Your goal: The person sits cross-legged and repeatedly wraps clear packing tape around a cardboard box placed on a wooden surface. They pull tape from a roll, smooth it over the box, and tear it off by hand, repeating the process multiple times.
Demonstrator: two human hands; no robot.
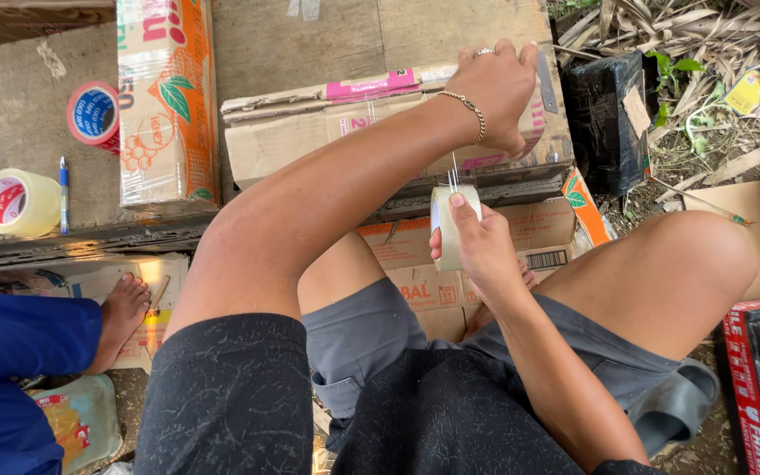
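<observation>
My left hand (499,88), wearing a ring and a bracelet, reaches across and presses on the far top of a worn cardboard box (310,132) on a wooden board. A grey cutter blade (545,84) sticks out beside its fingers. My right hand (484,251) grips a roll of clear packing tape (447,220) just below the box's near edge, thumb on the roll. A thin strip of tape (455,171) stretches up from the roll toward the box. My bare knees flank flattened cartons (415,286) on the ground.
A tall film-wrapped carton (167,105) stands left of the box. Further left lie a red-and-blue tape roll (92,113), a yellowish tape roll (18,204) and a blue pen (63,193). Another person's foot (123,308) and blue clothing (10,352) are lower left. A black wrapped parcel (609,123) sits right.
</observation>
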